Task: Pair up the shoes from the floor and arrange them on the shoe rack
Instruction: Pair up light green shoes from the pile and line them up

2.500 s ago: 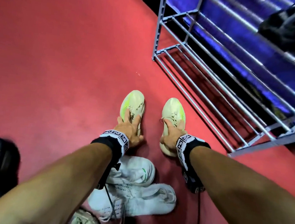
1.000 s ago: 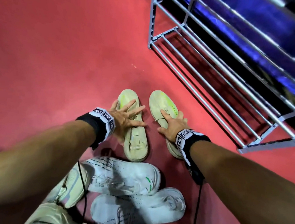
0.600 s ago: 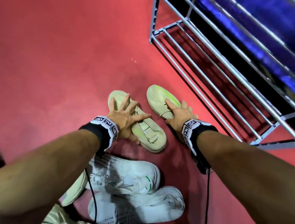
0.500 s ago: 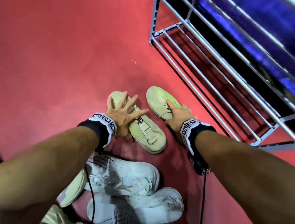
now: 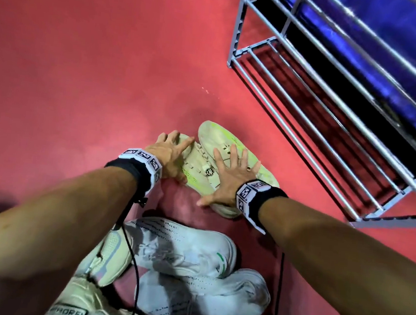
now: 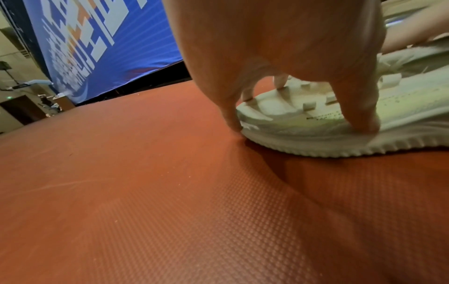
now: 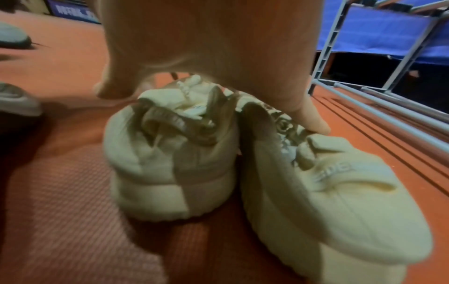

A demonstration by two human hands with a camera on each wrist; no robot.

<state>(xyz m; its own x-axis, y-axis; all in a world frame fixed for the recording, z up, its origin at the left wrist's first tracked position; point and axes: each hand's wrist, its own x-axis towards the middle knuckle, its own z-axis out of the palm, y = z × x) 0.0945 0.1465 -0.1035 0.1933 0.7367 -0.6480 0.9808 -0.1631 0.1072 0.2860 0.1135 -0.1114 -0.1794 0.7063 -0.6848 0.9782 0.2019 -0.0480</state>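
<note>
The red floor (image 5: 82,65) carried it all, with the grey shoe rack (image 5: 238,26) standing at its far right. White sneakers (image 5: 181,247) lay heaped nearest you. The cream-and-lime pair (image 5: 201,161) sat touching side by side on the floor, near the rack's front bar. Your left hand (image 5: 168,153), fingers spread, pressed its outer side; your right hand (image 5: 227,180) lay flat and splayed across both shoes.

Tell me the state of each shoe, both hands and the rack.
Left lime-cream sneaker: upright on the floor, side against its mate.
Right lime-cream sneaker: on the floor, nearer the rack.
Left hand: fingers spread, pressing the left sneaker's toe.
Right hand: fingers spread flat over the right sneaker.
White sneakers: on the floor, no hand on them.
Shoe rack: standing on the floor.
</note>
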